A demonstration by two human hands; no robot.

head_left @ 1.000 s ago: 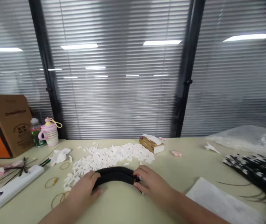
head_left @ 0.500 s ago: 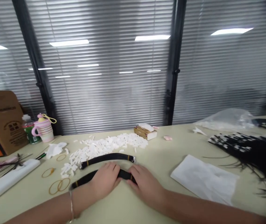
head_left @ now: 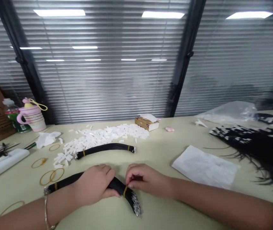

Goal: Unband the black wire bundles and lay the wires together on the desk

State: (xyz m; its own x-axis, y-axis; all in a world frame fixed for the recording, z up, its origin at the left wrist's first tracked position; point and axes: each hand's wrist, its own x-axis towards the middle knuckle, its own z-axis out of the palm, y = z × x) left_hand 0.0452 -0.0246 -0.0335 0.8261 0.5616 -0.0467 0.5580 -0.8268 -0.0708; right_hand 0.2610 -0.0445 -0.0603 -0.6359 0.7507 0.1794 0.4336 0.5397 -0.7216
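Observation:
My left hand [head_left: 95, 183] is wrapped over the middle of a bundle of black wires [head_left: 118, 186], pressing it to the table. Bare silvery ends fan out at the bundle's right tip, which bends toward me. Near that tip my right hand [head_left: 144, 179] is pinched closed at the upper edge of a yellow rubber band [head_left: 125, 191] that circles the wires. Another rubber band [head_left: 56, 186] rings the bundle's left end. Just beyond lies a second bundle of black wires [head_left: 105, 147], banded at both ends.
Behind the bundles spreads a heap of small white pieces [head_left: 102, 135], beside a small open box [head_left: 146, 123]. Loose rubber bands [head_left: 47, 178] lie at left. A white sheet [head_left: 205, 167] and a large pile of black wires [head_left: 258, 147] occupy the right. A pink cup [head_left: 34, 118] stands back left.
My right hand has moved off the wires to the band near their right end, uncovering the silvery tips. My left hand stays on the bundle. The view has tilted and shifted.

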